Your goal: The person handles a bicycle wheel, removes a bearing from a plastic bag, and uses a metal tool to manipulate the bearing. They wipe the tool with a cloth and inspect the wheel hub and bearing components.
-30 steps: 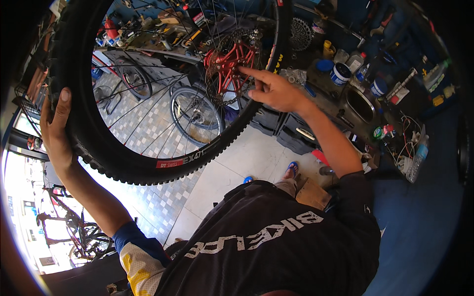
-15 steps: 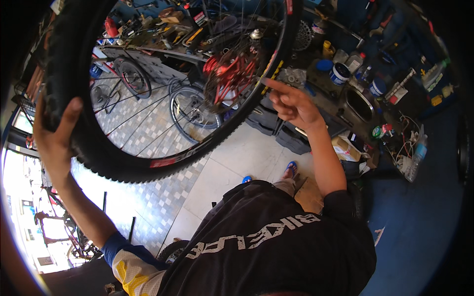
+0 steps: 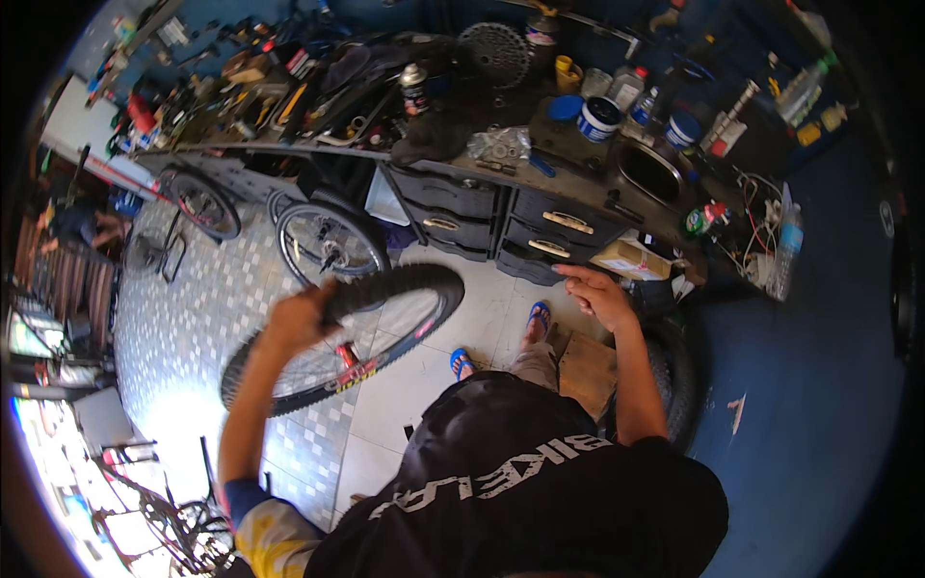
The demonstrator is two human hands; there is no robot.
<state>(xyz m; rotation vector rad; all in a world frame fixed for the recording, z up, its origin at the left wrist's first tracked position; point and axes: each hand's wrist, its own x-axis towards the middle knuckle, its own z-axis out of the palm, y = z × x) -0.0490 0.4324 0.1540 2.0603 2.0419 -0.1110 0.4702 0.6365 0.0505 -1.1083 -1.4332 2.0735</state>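
My left hand (image 3: 301, 320) is wrapped round the knobbly black tyre of a bicycle wheel (image 3: 419, 280), fingers closed on it. The wheel hangs tilted over the floor, low on the left side of my body. A red hub and thin spokes show inside the rim, and the rim carries red and yellow markings. My right hand (image 3: 599, 299) is in the air in front of the drawers, apart from the wheel. Its index finger is stretched out and the others are partly bent, with nothing seen in them.
A cluttered workbench (image 3: 568, 178) runs along the far wall, bearing tools, a large cassette (image 3: 495, 55), a spray can (image 3: 413, 89) and tubs. Black drawers (image 3: 448, 217) stand below. Other wheels (image 3: 330, 246) lean there. A wooden box (image 3: 585, 374) and a tyre (image 3: 674, 376) are at right.
The wheel has dropped from up close in front of me to low on the left, in my left hand. My right hand has come away from the rim and sits slightly lower.
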